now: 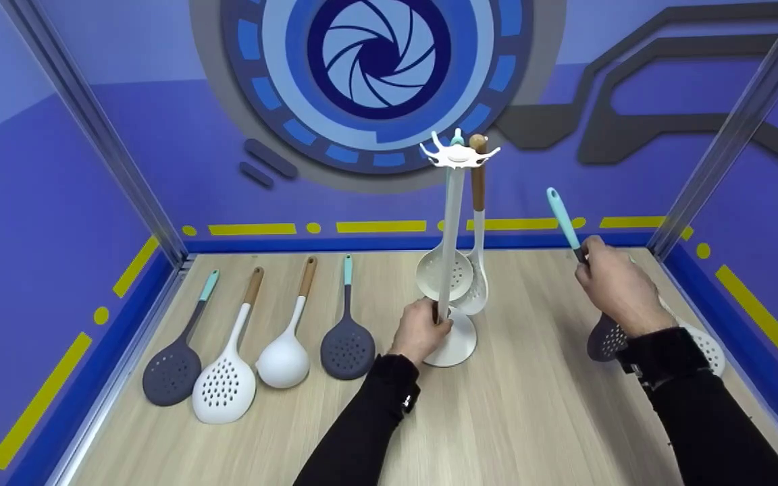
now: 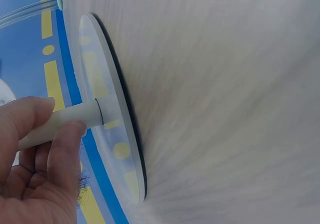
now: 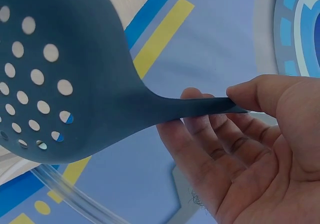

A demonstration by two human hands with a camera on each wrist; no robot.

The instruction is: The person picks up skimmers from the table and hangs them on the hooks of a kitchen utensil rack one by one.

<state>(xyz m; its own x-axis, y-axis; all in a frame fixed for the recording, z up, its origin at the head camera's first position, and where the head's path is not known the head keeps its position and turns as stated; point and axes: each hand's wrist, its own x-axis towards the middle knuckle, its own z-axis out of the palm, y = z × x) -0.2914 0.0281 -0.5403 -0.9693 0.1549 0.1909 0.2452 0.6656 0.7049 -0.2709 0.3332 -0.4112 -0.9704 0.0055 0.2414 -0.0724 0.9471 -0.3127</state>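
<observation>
My left hand [image 1: 419, 331] grips the white pole of a utensil stand [image 1: 453, 236] low down, just over its round base [image 2: 112, 109]. Two utensils hang from the stand's pronged top: a cream slotted ladle [image 1: 433, 273] and a white slotted spoon [image 1: 479, 270] with a wooden handle. Off to the right, my right hand [image 1: 618, 283] pinches the neck of a dark skimmer [image 3: 100, 84], its mint handle pointing up and its perforated head hanging down. In the right wrist view the thumb lies on one side of the neck, fingers on the other.
Laid out left of the stand are a dark skimmer [image 1: 171, 373], a white skimmer [image 1: 224, 391], a white ladle [image 1: 284, 361] and another dark skimmer [image 1: 347, 351]. A white perforated utensil [image 1: 706, 347] lies at right, partly behind my right arm. Printed panels enclose the table.
</observation>
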